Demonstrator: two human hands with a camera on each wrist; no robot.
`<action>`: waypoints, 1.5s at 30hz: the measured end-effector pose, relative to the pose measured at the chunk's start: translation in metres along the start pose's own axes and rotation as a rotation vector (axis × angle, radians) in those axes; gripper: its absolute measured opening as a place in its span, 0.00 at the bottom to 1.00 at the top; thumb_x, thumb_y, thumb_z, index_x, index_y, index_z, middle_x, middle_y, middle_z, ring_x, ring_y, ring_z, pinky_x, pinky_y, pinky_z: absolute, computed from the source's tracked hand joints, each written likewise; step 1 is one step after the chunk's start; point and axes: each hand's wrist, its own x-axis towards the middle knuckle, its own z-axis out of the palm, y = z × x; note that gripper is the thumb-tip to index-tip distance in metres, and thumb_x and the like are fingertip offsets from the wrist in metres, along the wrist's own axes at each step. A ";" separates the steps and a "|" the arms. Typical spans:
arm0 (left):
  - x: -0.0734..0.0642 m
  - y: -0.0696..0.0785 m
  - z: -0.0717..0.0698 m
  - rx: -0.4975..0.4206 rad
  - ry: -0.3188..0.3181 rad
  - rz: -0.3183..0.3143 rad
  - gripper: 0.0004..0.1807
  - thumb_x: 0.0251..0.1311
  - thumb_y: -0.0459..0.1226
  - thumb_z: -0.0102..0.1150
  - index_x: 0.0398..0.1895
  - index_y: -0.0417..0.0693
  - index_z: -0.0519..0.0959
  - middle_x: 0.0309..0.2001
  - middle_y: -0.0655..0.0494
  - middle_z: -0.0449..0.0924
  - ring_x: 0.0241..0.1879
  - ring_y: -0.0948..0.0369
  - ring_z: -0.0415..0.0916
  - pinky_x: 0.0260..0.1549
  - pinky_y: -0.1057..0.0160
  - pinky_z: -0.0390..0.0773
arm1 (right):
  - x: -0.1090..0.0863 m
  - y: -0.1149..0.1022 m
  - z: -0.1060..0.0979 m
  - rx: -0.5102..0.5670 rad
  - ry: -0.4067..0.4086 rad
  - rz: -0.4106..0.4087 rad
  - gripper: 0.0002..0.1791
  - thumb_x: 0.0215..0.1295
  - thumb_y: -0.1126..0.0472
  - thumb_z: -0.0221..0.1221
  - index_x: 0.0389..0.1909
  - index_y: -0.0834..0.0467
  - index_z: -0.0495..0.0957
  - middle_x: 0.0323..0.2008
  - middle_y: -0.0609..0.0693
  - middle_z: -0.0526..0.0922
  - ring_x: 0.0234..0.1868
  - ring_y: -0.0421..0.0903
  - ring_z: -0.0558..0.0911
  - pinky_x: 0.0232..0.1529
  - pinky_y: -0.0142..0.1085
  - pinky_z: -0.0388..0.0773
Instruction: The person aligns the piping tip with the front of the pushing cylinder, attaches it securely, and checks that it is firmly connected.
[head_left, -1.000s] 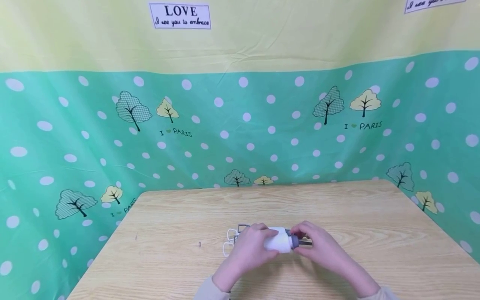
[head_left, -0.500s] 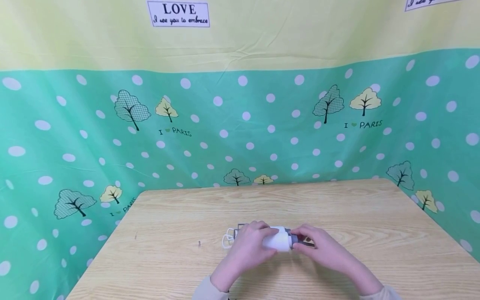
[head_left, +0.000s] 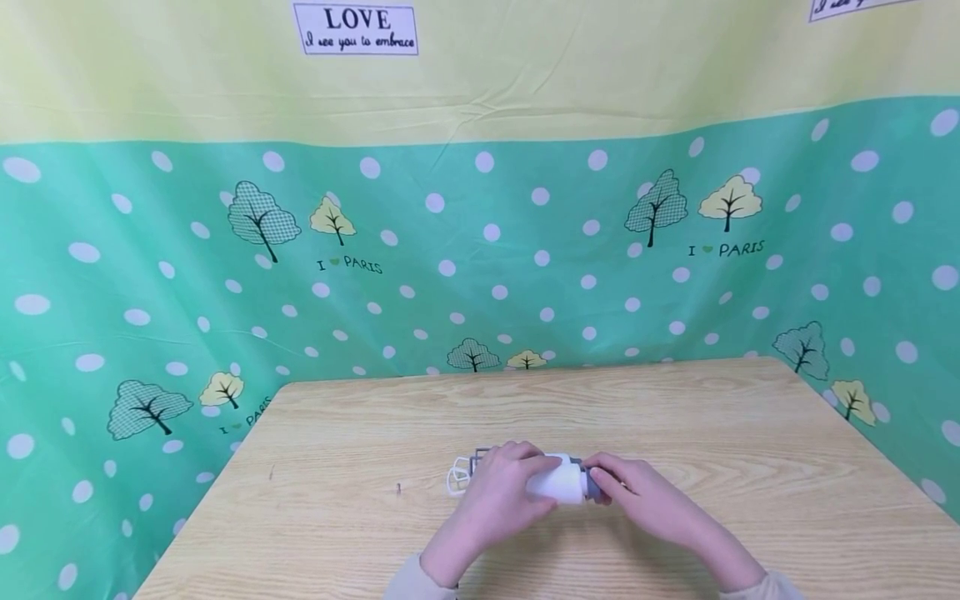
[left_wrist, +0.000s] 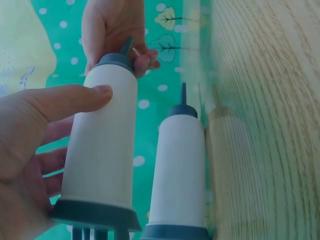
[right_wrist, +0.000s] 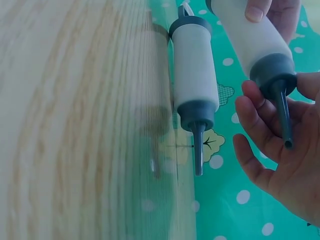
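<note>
My left hand (head_left: 498, 492) grips a white syringe (left_wrist: 102, 135) with a dark grey flange and a grey nozzle cap (right_wrist: 274, 70); thumb and fingers wrap round its barrel. At the other end, my right hand (head_left: 652, 496) pinches the nozzle cap between thumb and forefinger, its remaining fingers loosely curled below the long spout. Beside it a second, similar syringe (right_wrist: 194, 70) lies on its side on the table, its spout pointing the same way. In the head view my left hand covers much of both barrels, and white and grey handle loops (head_left: 459, 477) show past it.
The wood-grain table (head_left: 360, 433) runs back to a green and yellow dotted curtain (head_left: 525, 217). A small dark mark (head_left: 399, 488) shows on the tabletop to the left of the handle loops.
My right hand has turned and closed in on the nozzle cap, so its fingers now hide the spout in the head view. The left hand and the syringes have barely moved.
</note>
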 end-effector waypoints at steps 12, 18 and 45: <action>0.000 -0.001 -0.002 -0.025 0.000 -0.021 0.25 0.38 0.47 0.70 0.45 0.58 0.80 0.39 0.62 0.80 0.38 0.65 0.74 0.39 0.66 0.72 | -0.003 0.001 -0.004 -0.094 0.065 0.005 0.24 0.56 0.44 0.58 0.52 0.49 0.70 0.37 0.38 0.78 0.38 0.35 0.76 0.38 0.32 0.75; 0.000 -0.003 -0.001 -0.030 0.026 -0.012 0.24 0.37 0.46 0.71 0.44 0.58 0.81 0.38 0.63 0.80 0.37 0.65 0.74 0.38 0.66 0.71 | -0.003 0.000 -0.008 -0.130 0.137 -0.061 0.22 0.50 0.51 0.65 0.48 0.46 0.71 0.40 0.34 0.77 0.37 0.34 0.75 0.38 0.34 0.73; 0.001 0.002 -0.004 -0.009 0.033 0.014 0.24 0.38 0.47 0.70 0.45 0.59 0.81 0.39 0.64 0.80 0.39 0.65 0.74 0.40 0.64 0.71 | -0.003 -0.001 -0.013 -0.047 0.044 -0.062 0.12 0.70 0.55 0.44 0.46 0.50 0.73 0.39 0.41 0.81 0.35 0.34 0.77 0.35 0.33 0.73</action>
